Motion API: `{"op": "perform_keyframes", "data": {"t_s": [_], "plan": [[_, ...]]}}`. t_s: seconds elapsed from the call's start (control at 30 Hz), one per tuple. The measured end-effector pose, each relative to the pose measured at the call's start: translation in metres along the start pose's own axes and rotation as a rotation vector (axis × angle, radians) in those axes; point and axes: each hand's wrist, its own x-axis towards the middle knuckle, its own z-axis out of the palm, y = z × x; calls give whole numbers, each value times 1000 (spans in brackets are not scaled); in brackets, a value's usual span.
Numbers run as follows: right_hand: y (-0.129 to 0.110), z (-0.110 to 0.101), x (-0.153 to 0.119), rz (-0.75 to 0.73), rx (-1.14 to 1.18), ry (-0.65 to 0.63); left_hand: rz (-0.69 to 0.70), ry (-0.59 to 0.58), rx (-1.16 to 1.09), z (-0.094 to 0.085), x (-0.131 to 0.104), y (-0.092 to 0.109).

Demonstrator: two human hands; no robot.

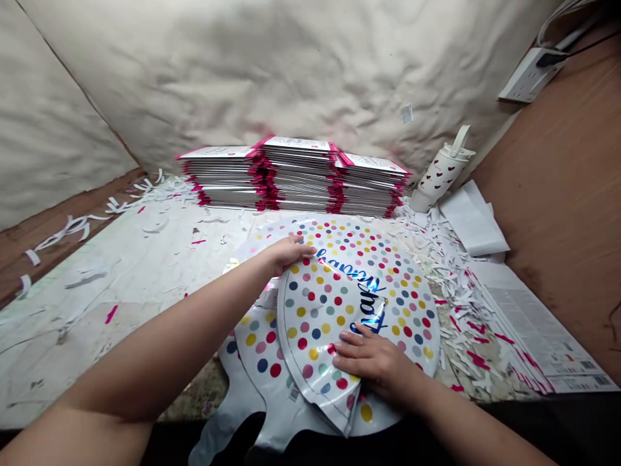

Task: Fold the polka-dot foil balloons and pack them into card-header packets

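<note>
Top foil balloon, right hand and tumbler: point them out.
Top foil balloon [338,301]: head view, folded-over part.
Right hand [372,362]: head view, back of the hand.
Tumbler [438,175]: head view, side wall.

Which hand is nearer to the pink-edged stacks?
Left. The left hand is in front of the stacks; the right hand is farther from them, lower in the picture.

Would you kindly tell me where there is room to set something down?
The widest patch is the table between the left arm and the paper scraps along the left edge, though a few loose bits lie there. It is crowded right of the balloons, with strips, a tumbler and papers; stacked packets stand behind them.
</note>
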Motion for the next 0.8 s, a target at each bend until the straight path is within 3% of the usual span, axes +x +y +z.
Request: {"op": "perform_keyframes", "data": {"t_s": [0.07, 0.13, 0.2, 0.27, 0.33, 0.43, 0.5, 0.6, 0.7, 0.8], "plan": [[2, 1, -4, -9, 25, 6, -6, 54, 47, -3, 12, -3], [5, 3, -8, -4, 58, 54, 34, 122, 119, -18, 16, -8], [9, 2, -10, -2, 100, 86, 129, 169, 216, -33, 9, -11], [13, -2, -7, -15, 142, 57, 271, 170, 324, -37, -3, -11], [15, -7, -2, -26, 182, -2, 461, 58, 444, -21, -18, -13], [17, -14, 1, -12, 211, -19, 792, -335, 639, 27, -37, -22], [16, -17, -3, 7, 202, 9, 956, -501, 776, 60, -45, -31], [12, -19, -17, 29, 212, 45, 1023, -427, 1026, 90, -51, -43], [10, -24, -25, 170, 338, 68, 942, -322, 1144, 91, -51, -47], [16, -31, -18, 559, 501, 199, 876, -400, 1200, 59, -44, -56]]}}
